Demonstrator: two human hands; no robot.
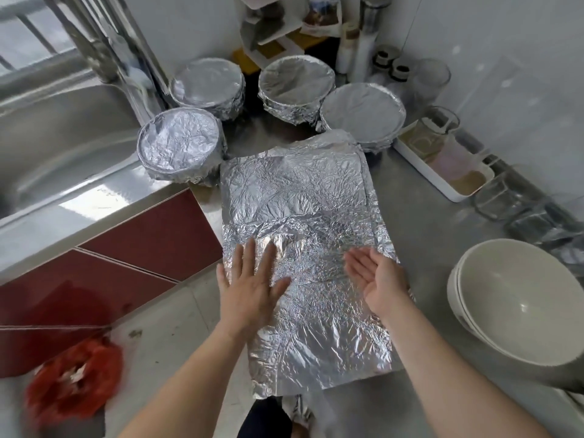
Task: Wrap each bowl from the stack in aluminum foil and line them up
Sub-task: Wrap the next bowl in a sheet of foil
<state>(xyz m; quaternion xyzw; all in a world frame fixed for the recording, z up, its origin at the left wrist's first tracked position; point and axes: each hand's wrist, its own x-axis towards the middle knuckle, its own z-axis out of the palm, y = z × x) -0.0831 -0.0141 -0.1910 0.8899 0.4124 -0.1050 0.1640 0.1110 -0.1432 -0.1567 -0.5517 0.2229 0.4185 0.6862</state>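
Down and to the left of the left hand [251, 284], a red bag [74, 377] lies on the floor, and a steel sink [63, 131] sits up and to the left of it. This hand lies palm down with its fingers spread, pressing the near part of the crumpled foil sheet [303, 197], which covers the counter between and beyond both hands. Past the fingertips, four wrapped bowls stand in an arc, from the left wrapped bowl [180, 143] by the sink to the right wrapped bowl [363, 115] just beside the sheet's far corner. The right hand [376, 275] is palm up at the sheet's right edge, fingers straight and holding nothing. To its right sits the stack of bare bowls [518, 295], with a white tray [442, 172] beyond.
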